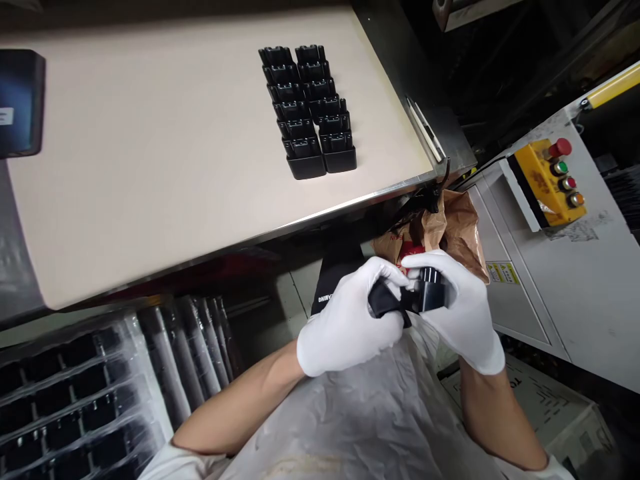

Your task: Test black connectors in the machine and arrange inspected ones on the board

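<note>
My left hand (347, 320) and my right hand (457, 307), both in white gloves, hold a black plastic connector housing (430, 290) between them in front of my chest. The right fingers wrap its end, and the left fingers press on a dark matte section (385, 300) of the same piece or one joined to it. My fingers hide much of the piece. Just behind my right hand is a crumpled brown paper bag (450, 227) with red printing. A small red item (411, 251) shows at its opening.
A beige work table (150, 167) with a metal edge carries several black connector housings (307, 110) in two rows. A dark tablet (20, 103) lies at its far left. Plastic-wrapped trays of black parts (65, 400) sit lower left, and a yellow button box (545, 180) stands on a grey machine at right.
</note>
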`<state>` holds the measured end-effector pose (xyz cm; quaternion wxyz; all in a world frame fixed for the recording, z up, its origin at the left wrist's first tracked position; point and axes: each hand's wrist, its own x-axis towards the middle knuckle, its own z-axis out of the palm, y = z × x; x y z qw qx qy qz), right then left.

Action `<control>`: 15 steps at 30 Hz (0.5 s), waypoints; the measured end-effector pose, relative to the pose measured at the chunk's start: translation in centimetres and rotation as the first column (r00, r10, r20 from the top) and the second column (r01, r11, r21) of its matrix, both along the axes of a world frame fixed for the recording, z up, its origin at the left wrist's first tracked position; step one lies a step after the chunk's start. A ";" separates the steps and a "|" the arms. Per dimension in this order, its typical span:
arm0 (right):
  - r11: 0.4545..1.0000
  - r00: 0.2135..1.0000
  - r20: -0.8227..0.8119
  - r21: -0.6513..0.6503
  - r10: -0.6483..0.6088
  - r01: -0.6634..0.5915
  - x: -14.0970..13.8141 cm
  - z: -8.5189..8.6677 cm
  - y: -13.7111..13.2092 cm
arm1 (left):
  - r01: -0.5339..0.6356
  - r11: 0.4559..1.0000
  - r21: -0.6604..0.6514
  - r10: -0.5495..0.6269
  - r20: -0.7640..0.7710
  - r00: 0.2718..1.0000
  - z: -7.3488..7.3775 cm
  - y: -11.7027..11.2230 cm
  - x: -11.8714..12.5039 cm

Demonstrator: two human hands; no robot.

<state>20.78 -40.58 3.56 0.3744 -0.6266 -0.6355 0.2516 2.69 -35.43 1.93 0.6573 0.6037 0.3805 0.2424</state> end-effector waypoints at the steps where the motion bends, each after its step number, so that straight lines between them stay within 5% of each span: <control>1: 1.000 1.000 0.003 -0.016 0.010 -0.010 0.2 -0.1 -0.1 | 0.011 0.999 -0.041 -0.011 -0.001 1.000 -0.1 0.0 0.2; 7: 0.991 0.998 -0.031 -0.116 0.056 -0.059 1.6 -0.3 -0.6 | 0.070 0.994 -0.078 -0.065 0.068 0.996 -1.0 0.1 0.8; 11: 0.976 0.979 -0.203 -0.211 0.013 -0.057 2.8 -1.0 -0.9 | 0.117 0.985 -0.124 -0.090 0.207 0.974 -1.6 0.6 1.0; 13: 0.958 0.894 -0.446 -0.271 -0.038 -0.094 3.3 -2.1 -1.1 | 0.153 0.954 -0.257 -0.073 0.297 0.952 -1.9 0.8 1.1; 15: 0.938 0.707 -0.696 -0.312 -0.121 -0.147 3.5 -3.5 -1.3 | 0.197 0.876 -0.441 -0.011 0.388 0.922 -2.3 0.8 1.3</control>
